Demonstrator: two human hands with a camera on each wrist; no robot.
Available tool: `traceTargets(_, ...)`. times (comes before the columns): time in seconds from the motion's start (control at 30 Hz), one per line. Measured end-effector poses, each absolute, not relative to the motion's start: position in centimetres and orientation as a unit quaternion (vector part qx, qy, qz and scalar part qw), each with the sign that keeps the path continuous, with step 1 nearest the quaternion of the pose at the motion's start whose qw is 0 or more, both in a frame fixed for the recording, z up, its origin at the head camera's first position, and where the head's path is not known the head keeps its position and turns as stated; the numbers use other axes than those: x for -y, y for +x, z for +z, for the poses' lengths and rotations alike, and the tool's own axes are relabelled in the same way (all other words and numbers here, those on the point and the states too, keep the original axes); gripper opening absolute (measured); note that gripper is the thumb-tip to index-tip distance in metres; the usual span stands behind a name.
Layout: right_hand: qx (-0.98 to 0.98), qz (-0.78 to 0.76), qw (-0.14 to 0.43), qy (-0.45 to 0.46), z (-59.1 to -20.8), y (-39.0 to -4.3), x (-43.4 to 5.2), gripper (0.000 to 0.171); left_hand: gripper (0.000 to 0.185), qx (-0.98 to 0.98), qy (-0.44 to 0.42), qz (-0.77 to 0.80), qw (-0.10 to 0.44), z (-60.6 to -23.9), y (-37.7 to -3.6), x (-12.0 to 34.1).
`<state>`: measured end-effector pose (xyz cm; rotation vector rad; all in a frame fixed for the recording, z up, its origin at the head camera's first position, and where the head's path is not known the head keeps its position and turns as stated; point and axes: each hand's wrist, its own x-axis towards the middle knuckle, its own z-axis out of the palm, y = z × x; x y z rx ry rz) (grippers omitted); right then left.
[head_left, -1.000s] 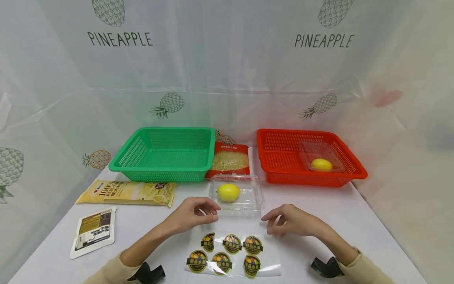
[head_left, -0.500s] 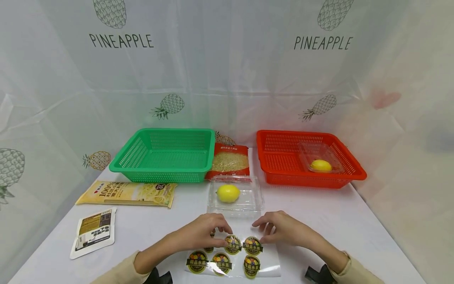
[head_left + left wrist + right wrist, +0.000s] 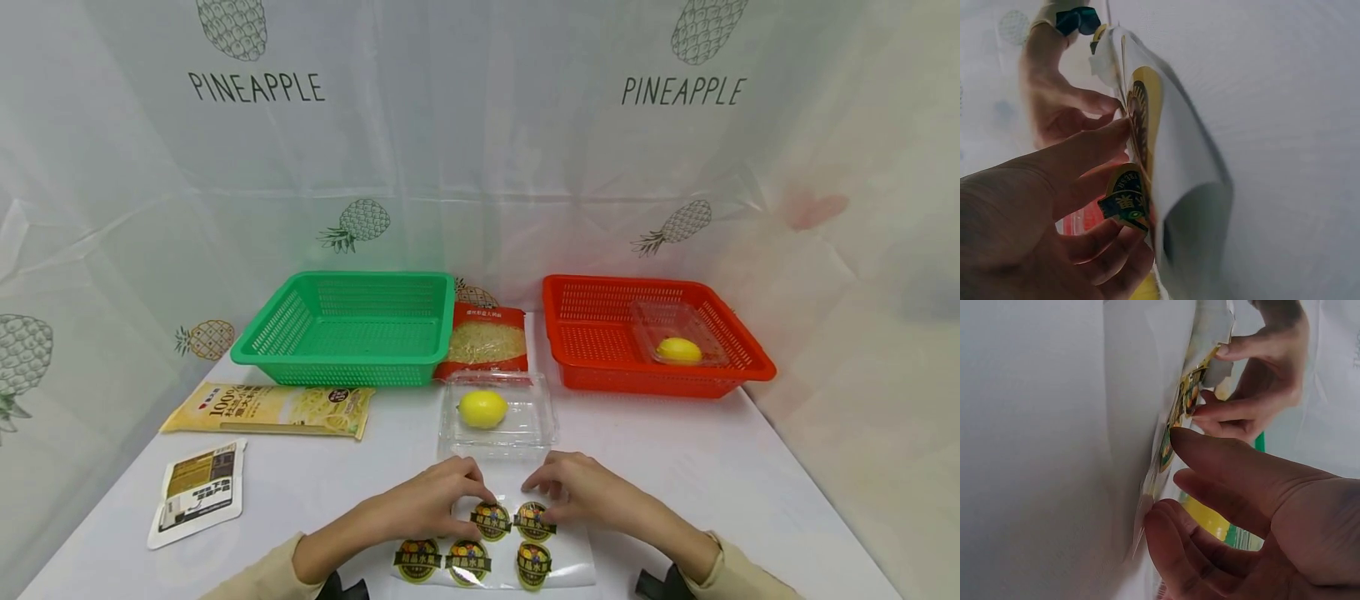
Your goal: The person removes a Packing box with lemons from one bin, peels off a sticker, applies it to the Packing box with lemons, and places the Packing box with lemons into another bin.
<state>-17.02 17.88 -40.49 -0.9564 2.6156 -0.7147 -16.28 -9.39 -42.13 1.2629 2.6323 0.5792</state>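
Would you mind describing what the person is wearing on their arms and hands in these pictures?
Both hands are bare: the left hand and right hand wear no gloves, and no rings show. Each forearm ends in a pale beige sleeve, pushed back from the wrist. A black device, presumably the wrist camera, sits at each wrist; in the left wrist view, one appears on the opposite arm.
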Motion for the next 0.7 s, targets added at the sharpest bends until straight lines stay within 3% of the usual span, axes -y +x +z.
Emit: traceTargets(0.7,-0.909,-0.221,0.116,-0.333,-40.66,-16.86,-17.30,0.022,0.037,-0.891,0.397,0.200,0.094,-42.13,-16.30,9.26)
